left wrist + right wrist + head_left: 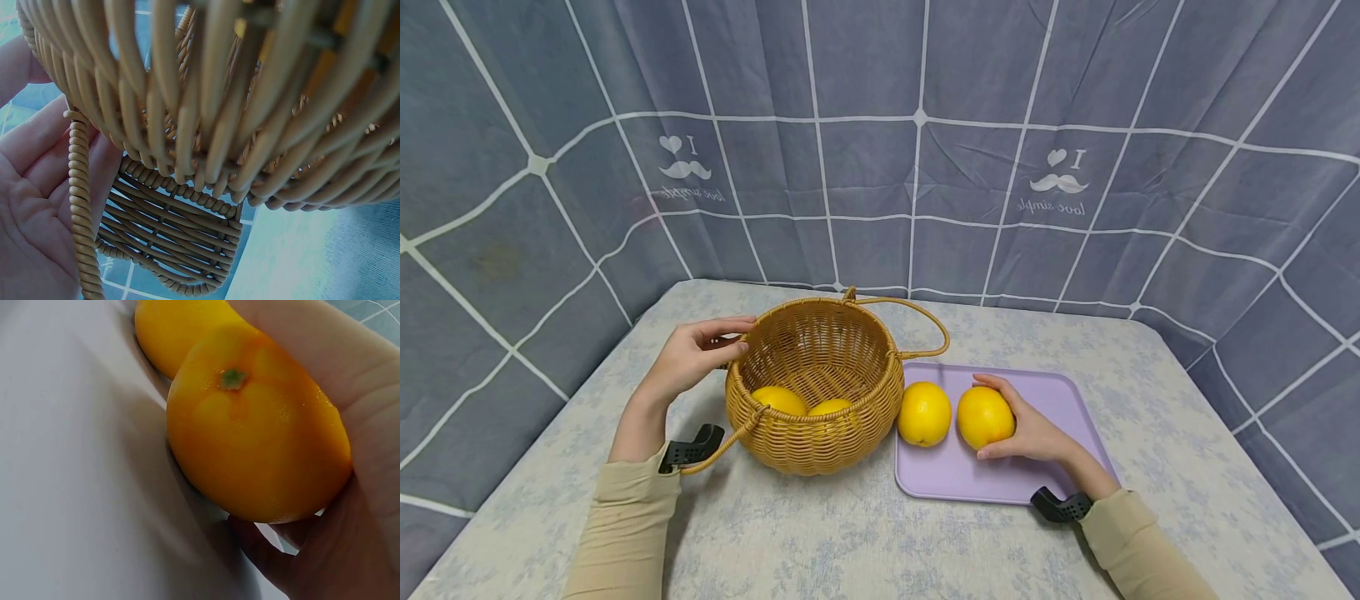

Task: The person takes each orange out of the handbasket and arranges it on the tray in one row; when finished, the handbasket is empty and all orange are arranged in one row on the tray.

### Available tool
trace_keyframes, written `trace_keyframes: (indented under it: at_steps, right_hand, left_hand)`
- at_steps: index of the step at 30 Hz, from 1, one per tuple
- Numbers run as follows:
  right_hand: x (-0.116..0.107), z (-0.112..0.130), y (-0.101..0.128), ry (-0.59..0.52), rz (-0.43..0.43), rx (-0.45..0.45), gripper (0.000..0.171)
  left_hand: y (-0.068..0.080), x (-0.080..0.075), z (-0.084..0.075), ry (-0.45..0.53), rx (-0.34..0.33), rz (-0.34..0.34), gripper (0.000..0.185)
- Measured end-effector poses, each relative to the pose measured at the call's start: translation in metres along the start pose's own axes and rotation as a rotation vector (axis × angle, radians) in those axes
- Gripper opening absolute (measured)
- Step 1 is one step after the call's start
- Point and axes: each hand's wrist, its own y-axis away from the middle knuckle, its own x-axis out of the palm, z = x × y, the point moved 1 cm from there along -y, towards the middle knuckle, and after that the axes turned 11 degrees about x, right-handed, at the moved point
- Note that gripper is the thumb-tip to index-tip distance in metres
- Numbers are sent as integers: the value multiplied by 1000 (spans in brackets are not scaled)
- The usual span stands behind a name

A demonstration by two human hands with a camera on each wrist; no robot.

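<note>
My right hand [1033, 429] curls round an orange [985, 417] on the lilac tray, thumb on the near side and fingers on the far side. In the right wrist view the green stem end of this orange [256, 431] shows. Just left of it, a second orange [924, 414] lies on the tray beside the basket. At the left rim of the wicker basket [816, 446], my left hand [688, 354] grips the edge between thumb and fingers. Two more oranges [779, 401] show inside the basket, partly hidden by its near wall.
The lilac tray [955, 483] lies right of the basket. One basket handle [943, 325] folds out over the tray's back left corner; the other handle [718, 454] drops toward my left wrist. A grey checked curtain [880, 167] hangs behind the cloth-covered table [805, 542].
</note>
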Motion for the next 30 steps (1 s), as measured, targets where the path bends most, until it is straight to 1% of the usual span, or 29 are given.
trace_keyframes:
  at_steps: [7,17,30]
  right_hand:
    - [-1,1,0,-18,3,-9,99]
    - [-4,1,-1,11,-8,-12,97]
    - [-7,8,2,10,-25,-6,95]
  left_hand:
    - [0,0,0,-2,-1,0,33]
    - [0,0,1,5,8,1,34]
    - [0,0,0,4,-1,0,34]
